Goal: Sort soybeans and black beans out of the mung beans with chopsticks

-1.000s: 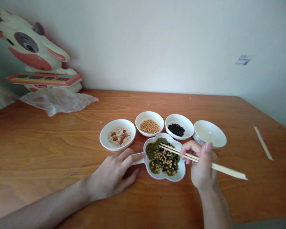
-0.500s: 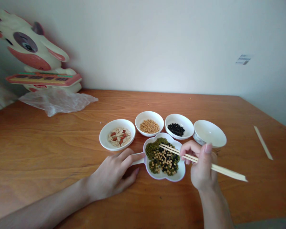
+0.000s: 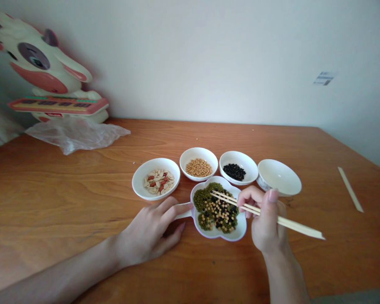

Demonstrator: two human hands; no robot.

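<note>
your right hand (image 3: 264, 223) grips two chopsticks (image 3: 297, 226), tips at the mixed beans (image 3: 220, 211) in one flower-shaped dish (image 3: 240, 230). dish is on the table (image 3: 145, 274), between your hands. your left hand (image 3: 148, 230) is over its one handle (image 3: 184, 214), index finger touching; can't tell if it's closed round it. four white bowls (image 3: 286, 175) behind: three hold nuts (image 3: 159, 181), tan beans (image 3: 199, 168), black beans (image 3: 234, 172). one pale strip (image 3: 350, 190) far right, one cow toy (image 3: 52, 80) and one plastic bag (image 3: 79, 135) left.
</note>
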